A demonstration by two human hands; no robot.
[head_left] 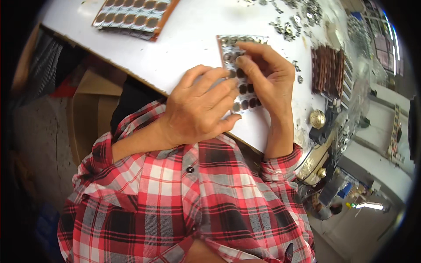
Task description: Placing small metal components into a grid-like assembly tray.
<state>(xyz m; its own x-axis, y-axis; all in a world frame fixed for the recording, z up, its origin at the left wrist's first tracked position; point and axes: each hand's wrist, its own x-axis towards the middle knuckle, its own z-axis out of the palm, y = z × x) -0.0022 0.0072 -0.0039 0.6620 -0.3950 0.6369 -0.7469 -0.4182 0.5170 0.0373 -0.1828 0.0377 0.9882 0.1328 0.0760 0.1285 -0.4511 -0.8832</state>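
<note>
A circuit-board panel with rows of dark round pads lies on the white table in front of me. Small silver metal pieces sit on the pads of its far rows. My left hand rests palm down over the panel's left edge, fingers spread and slightly bent. Over the far part of the panel, my right hand has its thumb and index finger bent toward each other in a pinch. Whatever lies between those fingertips is too small and blurred to make out. Both hands partly cover the panel.
More panels with round pads are stacked at the far left of the white table. Loose silver metal pieces lie scattered at the far right. A row of brown-edged panels stands at the right. A cardboard box is below the table's left edge.
</note>
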